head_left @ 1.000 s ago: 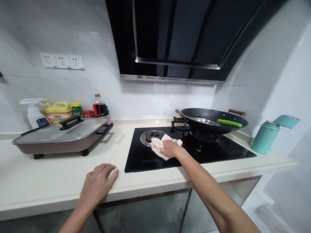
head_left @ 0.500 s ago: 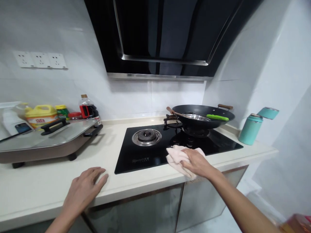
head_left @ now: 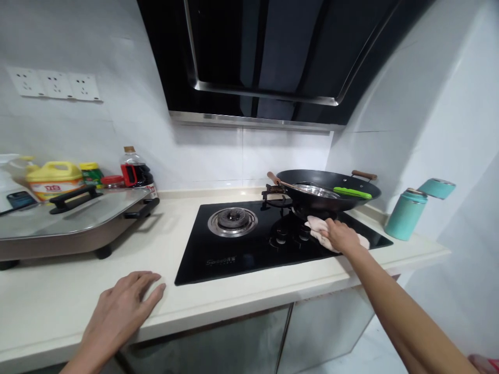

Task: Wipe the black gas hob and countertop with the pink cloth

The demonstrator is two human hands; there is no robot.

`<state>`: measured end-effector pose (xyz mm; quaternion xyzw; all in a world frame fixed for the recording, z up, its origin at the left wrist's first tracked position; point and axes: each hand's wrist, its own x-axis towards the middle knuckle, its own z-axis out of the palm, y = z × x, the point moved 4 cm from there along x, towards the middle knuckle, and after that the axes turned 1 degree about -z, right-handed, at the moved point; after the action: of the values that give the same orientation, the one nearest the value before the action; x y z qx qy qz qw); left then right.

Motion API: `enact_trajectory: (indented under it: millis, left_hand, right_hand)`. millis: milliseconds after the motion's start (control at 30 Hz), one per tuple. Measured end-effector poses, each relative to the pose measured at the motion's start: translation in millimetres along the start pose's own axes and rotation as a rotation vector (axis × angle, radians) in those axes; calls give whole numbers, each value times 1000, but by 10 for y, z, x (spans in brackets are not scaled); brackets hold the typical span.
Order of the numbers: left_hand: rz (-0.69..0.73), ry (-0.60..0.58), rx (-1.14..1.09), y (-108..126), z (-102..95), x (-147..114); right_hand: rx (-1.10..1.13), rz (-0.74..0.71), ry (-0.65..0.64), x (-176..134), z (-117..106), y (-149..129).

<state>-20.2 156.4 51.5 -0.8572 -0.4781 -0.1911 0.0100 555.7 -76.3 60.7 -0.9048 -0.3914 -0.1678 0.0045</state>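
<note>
My right hand grips a pale pink cloth and presses it on the black glass gas stove, just in front of the wok. Two black control knobs sit to the left of the cloth. On the stove's left side is a bare round burner. Resting on the white countertop near its front edge, left of the stove, is my left hand, fingers spread and holding nothing. Inside the wok lie a metal utensil and a bright green handle.
An electric pan with a glass lid stands at the left. Behind it are a soy-sauce-like bottle, a yellow jug and a spray bottle. A teal flask stands at the right. The range hood overhangs the stove.
My right hand has moved the cloth rightward and back from the stove's front edge toward the wok, uncovering the knobs. My left hand stays on the countertop. The view has shifted slightly.
</note>
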Motion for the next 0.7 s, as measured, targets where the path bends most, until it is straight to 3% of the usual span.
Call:
enact_trajectory:
  millis: [133,233,367,533,700]
  left_hand:
    - [8,21,6,-6,10,11]
    - [13,31,-1,5,-2,3]
    - [-5,18,-19,27,-27,-17]
    - [-3,11,-34,32,-22,-29]
    - [2,8,-20,45,-15,-20]
  right_hand:
    - [117,-100,-67,322,29,-321]
    - [166,-113,-129,494,76,-382]
    - [209,-51,-175,523,104,-314]
    - [204,116,-113,369,91,-64]
    - [360,-36,-220,419,59,36]
